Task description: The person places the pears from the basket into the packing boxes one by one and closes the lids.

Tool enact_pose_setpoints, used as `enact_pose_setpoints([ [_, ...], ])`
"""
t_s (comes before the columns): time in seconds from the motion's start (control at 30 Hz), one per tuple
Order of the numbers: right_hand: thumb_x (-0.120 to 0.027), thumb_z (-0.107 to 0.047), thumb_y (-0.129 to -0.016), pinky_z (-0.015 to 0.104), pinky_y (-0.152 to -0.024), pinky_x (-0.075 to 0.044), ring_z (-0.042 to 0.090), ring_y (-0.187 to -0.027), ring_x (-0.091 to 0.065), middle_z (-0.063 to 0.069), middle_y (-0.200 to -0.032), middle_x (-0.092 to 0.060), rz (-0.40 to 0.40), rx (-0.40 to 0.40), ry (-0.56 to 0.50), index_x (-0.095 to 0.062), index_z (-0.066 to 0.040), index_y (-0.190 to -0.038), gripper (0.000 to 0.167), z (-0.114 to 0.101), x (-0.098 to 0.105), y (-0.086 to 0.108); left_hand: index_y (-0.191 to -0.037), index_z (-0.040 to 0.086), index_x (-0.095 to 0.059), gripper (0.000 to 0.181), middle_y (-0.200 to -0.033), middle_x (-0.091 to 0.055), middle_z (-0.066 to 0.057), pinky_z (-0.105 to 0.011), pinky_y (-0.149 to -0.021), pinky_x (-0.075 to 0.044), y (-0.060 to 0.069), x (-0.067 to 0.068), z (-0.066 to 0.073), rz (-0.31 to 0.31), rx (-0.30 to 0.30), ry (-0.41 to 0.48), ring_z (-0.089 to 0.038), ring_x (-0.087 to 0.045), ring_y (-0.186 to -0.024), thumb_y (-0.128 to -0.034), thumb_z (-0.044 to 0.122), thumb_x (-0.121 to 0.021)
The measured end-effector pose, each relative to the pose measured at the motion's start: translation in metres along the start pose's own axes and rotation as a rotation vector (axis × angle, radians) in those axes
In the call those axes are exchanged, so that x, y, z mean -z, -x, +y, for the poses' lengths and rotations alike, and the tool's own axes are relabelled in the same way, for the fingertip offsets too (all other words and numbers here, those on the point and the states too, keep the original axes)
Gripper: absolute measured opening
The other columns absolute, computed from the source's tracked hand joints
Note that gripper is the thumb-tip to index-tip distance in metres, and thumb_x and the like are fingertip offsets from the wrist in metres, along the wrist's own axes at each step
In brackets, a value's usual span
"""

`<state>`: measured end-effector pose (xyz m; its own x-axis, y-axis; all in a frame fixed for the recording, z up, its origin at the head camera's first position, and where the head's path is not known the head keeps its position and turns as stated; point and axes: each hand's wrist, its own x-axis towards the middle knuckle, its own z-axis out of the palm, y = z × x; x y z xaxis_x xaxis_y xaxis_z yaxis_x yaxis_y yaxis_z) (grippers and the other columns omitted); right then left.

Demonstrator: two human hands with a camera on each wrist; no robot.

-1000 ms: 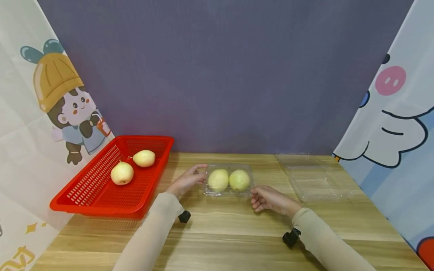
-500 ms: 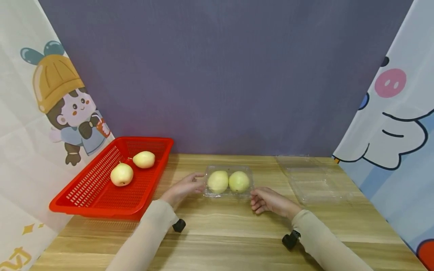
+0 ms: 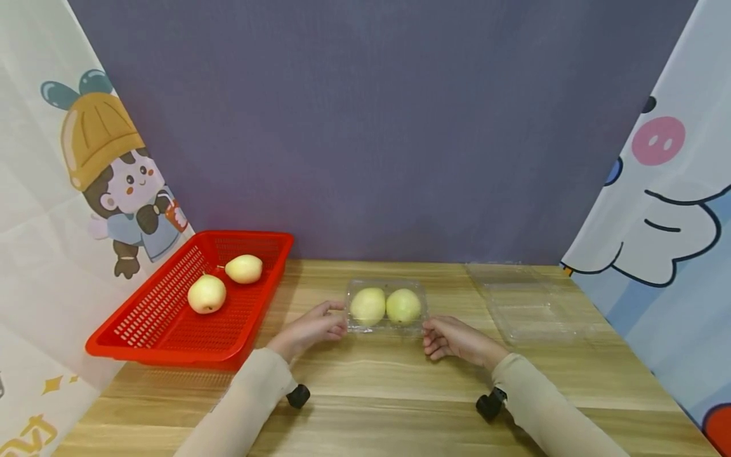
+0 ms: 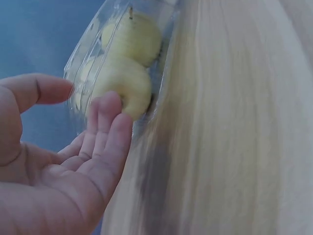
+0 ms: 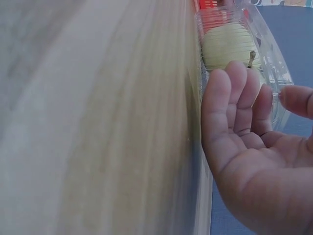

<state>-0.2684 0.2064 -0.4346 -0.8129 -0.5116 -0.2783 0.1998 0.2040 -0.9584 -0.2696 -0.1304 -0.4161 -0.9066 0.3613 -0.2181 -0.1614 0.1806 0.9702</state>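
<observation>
A clear plastic clamshell box (image 3: 385, 329) with two yellow pears (image 3: 368, 306) inside stands mid-table, its lid down over them. My left hand (image 3: 311, 330) is at the box's left end, fingers loosely extended; in the left wrist view, the thumb (image 4: 56, 89) and fingertips (image 4: 110, 105) are against or very close to the plastic. At the right front corner, my right hand (image 3: 459, 341) pinches the box edge between thumb (image 5: 296, 100) and index finger, with the other fingers curled beside it.
A red perforated basket (image 3: 171, 343) at the left holds two more pears (image 3: 207, 294). Another clear clamshell box (image 3: 528, 311) lies spread out at the right. A dark panel (image 3: 377, 127) rises behind the wooden table (image 3: 388, 393), with printed curtains at both sides.
My left hand has drawn back slightly to the left and down, its fingers now lower along the box's left end. The right hand and the box have stayed put.
</observation>
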Motion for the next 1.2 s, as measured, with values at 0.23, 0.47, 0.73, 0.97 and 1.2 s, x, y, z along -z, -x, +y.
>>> enact_pose_setpoints([
  [0.23, -0.045, -0.026, -0.106, 0.033, -0.074, -0.057, 0.018, -0.078, -0.061, 0.007, -0.089, -0.060, -0.004, 0.002, 0.017, -0.053, 0.005, -0.108, 0.032, 0.002, 0.001, -0.001, -0.139, -0.011, -0.035, 0.052, -0.100, -0.061, -0.017, -0.034, -0.088, -0.054, 0.002, -0.006, -0.006, 0.018, -0.030, 0.089, -0.017, -0.061, -0.085, -0.0958, 0.010, -0.054],
  [0.47, -0.046, -0.029, -0.105, 0.034, -0.075, -0.057, 0.019, -0.079, -0.061, 0.007, -0.090, -0.060, -0.026, 0.008, 0.020, -0.052, 0.005, -0.108, 0.034, 0.001, 0.002, 0.001, -0.132, -0.014, -0.037, 0.047, -0.096, -0.058, -0.012, -0.031, -0.082, -0.053, 0.000, -0.012, -0.010, 0.038, -0.035, 0.121, -0.017, -0.059, -0.082, -0.0939, 0.007, -0.054],
  [0.73, -0.044, -0.029, -0.106, 0.034, -0.076, -0.056, 0.019, -0.079, -0.061, 0.008, -0.090, -0.060, -0.034, 0.016, 0.022, -0.052, 0.004, -0.107, 0.034, 0.000, 0.002, 0.002, -0.130, -0.015, -0.039, 0.045, -0.094, -0.056, -0.007, -0.030, -0.082, -0.053, -0.001, -0.012, -0.012, 0.025, -0.039, 0.129, -0.016, -0.058, -0.081, -0.0926, 0.006, -0.053],
  [0.97, -0.047, -0.031, -0.105, 0.035, -0.076, -0.056, 0.019, -0.079, -0.061, 0.007, -0.090, -0.060, -0.041, 0.014, 0.016, -0.052, 0.004, -0.107, 0.035, 0.001, 0.002, 0.002, -0.132, -0.016, -0.039, 0.045, -0.092, -0.055, -0.007, -0.029, -0.081, -0.052, -0.003, -0.013, -0.013, 0.037, -0.023, 0.143, -0.015, -0.057, -0.080, -0.0939, 0.005, -0.051],
  [1.2, -0.045, -0.028, -0.106, 0.034, -0.075, -0.057, 0.018, -0.079, -0.061, 0.007, -0.090, -0.060, -0.053, 0.021, 0.019, -0.052, 0.003, -0.106, 0.032, -0.002, 0.001, 0.002, -0.132, -0.017, -0.039, 0.046, -0.096, -0.055, -0.008, -0.031, -0.083, -0.052, 0.000, -0.014, -0.012, 0.041, -0.033, 0.136, -0.016, -0.057, -0.082, -0.0955, 0.008, -0.052],
])
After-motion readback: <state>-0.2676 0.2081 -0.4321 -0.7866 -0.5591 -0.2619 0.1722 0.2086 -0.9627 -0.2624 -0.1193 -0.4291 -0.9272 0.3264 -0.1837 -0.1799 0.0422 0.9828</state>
